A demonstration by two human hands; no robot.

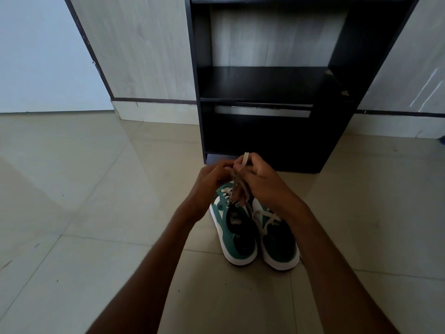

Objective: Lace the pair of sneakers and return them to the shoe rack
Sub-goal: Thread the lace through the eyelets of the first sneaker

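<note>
Sneakers [255,227] on floor [96,189] in front of rack [265,80], heels toward person. L hand [209,182] + R hand [262,182] both pinching lace [245,160] over left shoe. Risk: loop slips from pinch, knot stays loose; hard tug could tip shoe. Shelf free.

My sneakers [255,230] are teal green with white soles, black insides and off-white laces [237,182]. The shoe rack [265,83] before me is black, the floor tiles [84,189] glossy beige.
</note>
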